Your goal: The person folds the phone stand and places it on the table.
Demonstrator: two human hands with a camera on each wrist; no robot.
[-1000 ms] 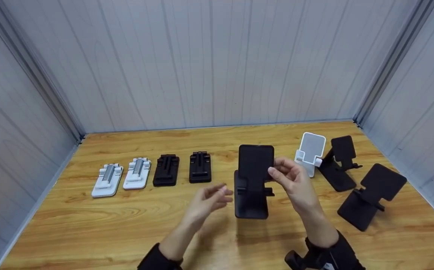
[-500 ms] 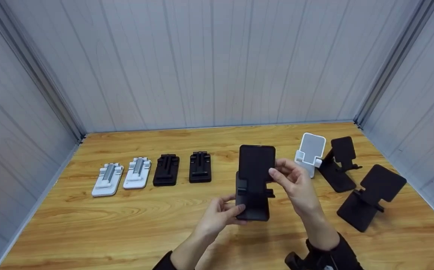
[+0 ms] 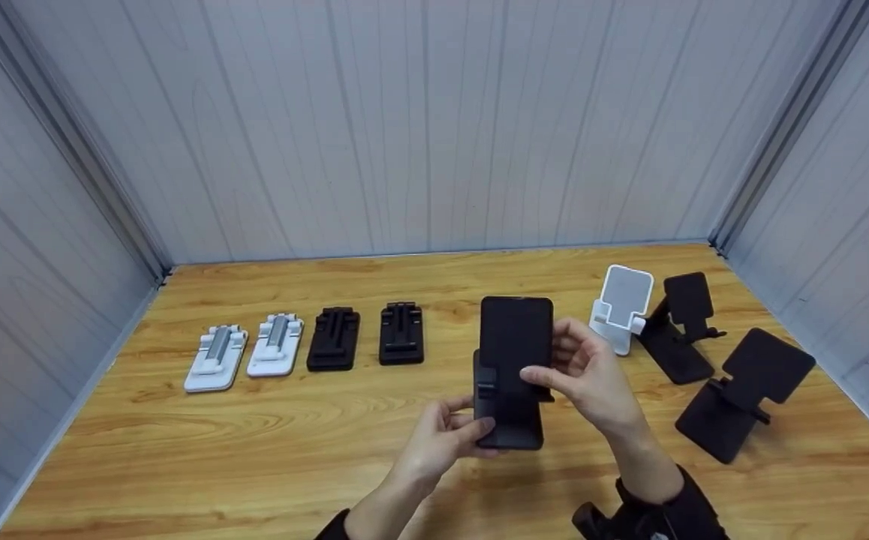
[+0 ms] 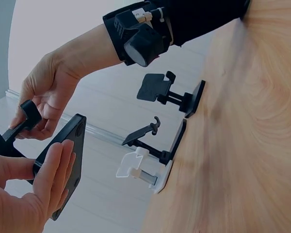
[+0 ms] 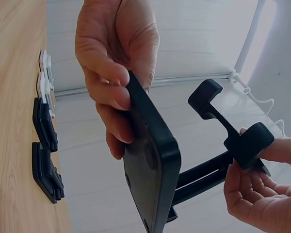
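Both hands hold an unfolded black phone stand (image 3: pixel 517 330) up above the table in the head view. My left hand (image 3: pixel 442 435) grips the lower left of its base, thumb on top and fingers beneath. In the right wrist view those fingers lie along the underside of the base (image 5: pixel 143 174), which has round pads. With thumb in front and fingers behind, my right hand (image 3: pixel 592 379) pinches the upper plate at its right edge, near the support hooks. A slotted arm (image 5: pixel 201 179) joins base and plate.
On the left lie two folded white stands (image 3: pixel 215 360) and two folded black stands (image 3: pixel 333 341) in a row. Unfolded at right stand one white stand (image 3: pixel 622 307) and two black stands (image 3: pixel 746 394). Pale panel walls (image 3: pixel 434 127) enclose the wooden table (image 3: pixel 292 450).
My left hand has come in from the left and taken hold of the base. The right thumb has slid down and inward on the plate, and the stand has dropped slightly.
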